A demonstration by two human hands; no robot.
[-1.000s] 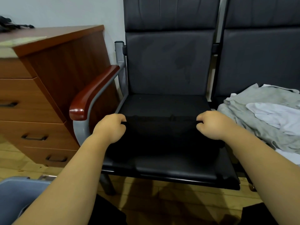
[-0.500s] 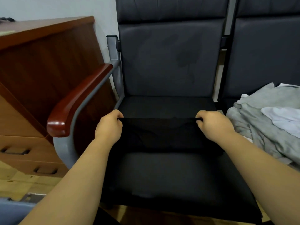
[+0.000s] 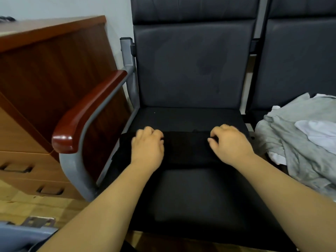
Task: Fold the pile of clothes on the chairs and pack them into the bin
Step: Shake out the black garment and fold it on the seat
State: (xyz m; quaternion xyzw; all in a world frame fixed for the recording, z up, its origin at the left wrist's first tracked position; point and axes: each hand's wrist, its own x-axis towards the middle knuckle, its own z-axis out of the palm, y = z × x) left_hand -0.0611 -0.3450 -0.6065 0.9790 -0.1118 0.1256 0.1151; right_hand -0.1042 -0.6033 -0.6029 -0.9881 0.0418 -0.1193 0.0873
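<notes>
Right hand (image 3: pixel 229 144): knuckles up, fingers curled, thumb and forefinger pinching a tuck of cloth at the right end of the black garment (image 3: pixel 187 148).

Left hand (image 3: pixel 147 146): knuckles up, fingers curled down onto the garment's left part. It is motion-blurred, so whether it pinches the cloth or only rests on it cannot be told.

Black garment: 1 item, plain matte black, folded into a flat band lying crosswise on the middle of the chair seat (image 3: pixel 190 197). Its far edge runs straight, with a small nick near the centre. Its left end spills past the left hand toward the seat's side. Black on black, so its near edge is hard to trace.

Chair: dark padded seat and back, grey metal frame, 1 glossy red-brown armrest (image 3: pixel 87 113) on the left.

Pile of clothes (image 3: pixel 291 151): crumpled grey fabric with a white piece (image 3: pixel 320 131) on top, on the second chair (image 3: pixel 300 60) to the right.

Wooden drawer cabinet (image 3: pixel 45 70): left of the armrest.

Bin (image 3: pixel 18 235): grey-blue rim, lower left corner, on the wooden floor (image 3: pixel 27 206).
</notes>
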